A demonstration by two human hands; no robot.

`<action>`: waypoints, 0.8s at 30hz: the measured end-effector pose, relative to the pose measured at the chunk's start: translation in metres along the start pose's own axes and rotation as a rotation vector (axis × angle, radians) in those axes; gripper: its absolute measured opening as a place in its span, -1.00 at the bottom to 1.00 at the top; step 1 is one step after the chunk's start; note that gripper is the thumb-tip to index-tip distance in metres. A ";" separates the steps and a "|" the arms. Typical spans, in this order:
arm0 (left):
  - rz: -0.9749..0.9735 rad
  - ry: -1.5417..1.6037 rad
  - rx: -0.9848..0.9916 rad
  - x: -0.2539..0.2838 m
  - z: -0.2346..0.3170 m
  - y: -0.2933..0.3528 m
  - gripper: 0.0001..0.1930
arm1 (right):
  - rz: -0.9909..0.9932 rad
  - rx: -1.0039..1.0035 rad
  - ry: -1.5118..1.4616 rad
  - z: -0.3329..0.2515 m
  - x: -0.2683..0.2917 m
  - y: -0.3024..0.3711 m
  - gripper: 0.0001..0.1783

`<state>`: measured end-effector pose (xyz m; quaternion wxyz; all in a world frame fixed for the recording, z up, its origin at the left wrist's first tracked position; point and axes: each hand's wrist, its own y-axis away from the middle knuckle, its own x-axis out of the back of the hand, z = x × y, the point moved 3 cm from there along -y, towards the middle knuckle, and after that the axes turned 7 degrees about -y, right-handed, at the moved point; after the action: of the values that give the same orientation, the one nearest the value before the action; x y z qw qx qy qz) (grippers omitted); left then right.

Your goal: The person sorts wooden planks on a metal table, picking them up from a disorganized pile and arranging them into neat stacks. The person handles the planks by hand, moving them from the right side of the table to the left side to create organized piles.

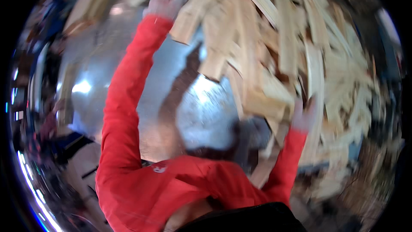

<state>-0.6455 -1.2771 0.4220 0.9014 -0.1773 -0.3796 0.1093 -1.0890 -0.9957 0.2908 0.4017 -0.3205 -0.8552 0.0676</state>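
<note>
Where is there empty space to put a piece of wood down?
The shiny metal surface left of the red sleeve looks bare, as does a patch between both arms. The wood pile at upper right is crowded; both hands reach into it.

Shiny metal counter (90,81) on the left w/ bright glare spots, all blurred. Rusty brown streak (180,90) runs across it toward the middle. Pale rounded patch (206,111) sits just right of the streak; can't tell what it is. Dark grey lump (253,133) beside that, lower right. Dim clutter (47,137) along the far left rim, bluish bits up top-left (56,13), too smeared to ID. Light flat panel (86,163) w/ dark lines lower left. Brownish debris (369,180) at the lower right edge, also blurred.
</note>
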 end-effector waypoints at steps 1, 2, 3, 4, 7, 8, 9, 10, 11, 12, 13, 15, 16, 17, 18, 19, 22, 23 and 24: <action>-0.091 -0.004 -0.046 -0.024 -0.043 0.046 -0.29 | -0.091 -0.032 0.425 -0.034 0.005 -0.022 -0.10; -0.248 0.015 0.028 -0.053 -0.056 0.084 -0.25 | -0.204 -0.156 0.654 -0.019 0.003 -0.038 0.16; -0.406 0.016 0.106 -0.083 -0.069 0.123 -0.20 | -0.334 -0.260 0.694 -0.005 0.003 -0.043 0.21; -0.409 0.068 0.175 -0.118 -0.064 0.158 -0.19 | -0.225 -0.165 0.882 0.032 0.006 -0.031 0.17; -0.423 0.280 0.342 -0.139 -0.013 0.229 -0.24 | -0.323 -0.278 0.560 0.039 0.037 -0.044 0.17; -0.404 0.386 0.328 -0.138 0.005 0.247 -0.27 | -0.365 -0.228 0.520 0.040 0.045 -0.054 0.10; -0.382 0.493 0.319 -0.134 0.021 0.265 -0.31 | -0.387 -0.220 0.494 0.038 0.055 -0.050 0.05; -0.433 0.598 0.389 -0.128 0.035 0.280 -0.32 | -0.405 -0.203 0.464 0.030 0.061 -0.048 0.00; -0.474 0.702 0.462 -0.122 0.048 0.291 -0.33 | -0.425 -0.176 0.432 0.023 0.064 -0.049 -0.05; -0.513 0.807 0.536 -0.119 0.060 0.303 -0.34 | -0.376 -0.085 0.376 0.031 0.067 -0.028 -0.17; -0.626 0.919 0.623 -0.123 0.067 0.316 -0.32 | -0.427 -0.338 -0.387 0.044 0.051 -0.002 -0.19; -0.740 1.303 0.676 -0.140 0.065 0.347 -0.30 | -0.660 -0.361 -0.712 -0.025 0.019 0.031 -0.27; -0.738 1.433 0.701 -0.147 0.069 0.358 -0.29 | -0.709 -0.245 -0.757 -0.050 -0.001 0.045 -0.27; -0.729 1.518 0.801 -0.138 0.078 0.352 -0.32 | -0.735 -0.204 -0.728 -0.068 -0.013 0.035 -0.21; -0.700 1.599 0.904 -0.126 0.086 0.345 -0.35 | -0.769 -0.158 -0.704 -0.089 -0.026 0.026 -0.16; -0.586 1.408 0.921 -0.120 0.061 0.345 -0.44 | -0.603 -0.069 -0.425 -0.100 -0.040 -0.006 -0.06; -0.483 0.920 0.814 -0.102 0.045 0.324 -0.58 | -0.200 -0.098 0.337 -0.101 -0.094 -0.096 0.12; -0.467 0.756 0.838 -0.101 0.036 0.323 -0.61 | -0.341 -0.306 0.352 -0.090 -0.114 -0.108 0.14; -0.444 0.592 0.855 -0.096 0.026 0.316 -0.63 | -0.382 -0.300 0.299 -0.094 -0.120 -0.108 0.11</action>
<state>-0.7504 -1.0139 0.2492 0.9624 0.2648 -0.0608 0.0069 -1.0167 -1.1661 0.3165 0.4767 -0.2160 -0.8319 -0.1844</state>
